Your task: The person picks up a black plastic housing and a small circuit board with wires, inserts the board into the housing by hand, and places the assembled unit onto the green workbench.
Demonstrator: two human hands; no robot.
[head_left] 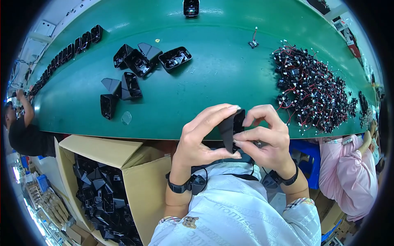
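Just above my lap, at the table's front edge, I hold a black plastic housing on its side, its open face turned to the right. My left hand grips it from the left, fingers over the top and thumb underneath. My right hand is at the opening, with thumb and fingers drawn together at its inner edge. Whatever those fingertips pinch is hidden. Further off on the table lie several similar black housings, some with their open side up. A large heap of small black parts with red wires is at the right.
The green table carries a curved row of black housings at far left, one housing at the far edge and a single wired part. A cardboard box full of housings stands at my left. People sit on both sides.
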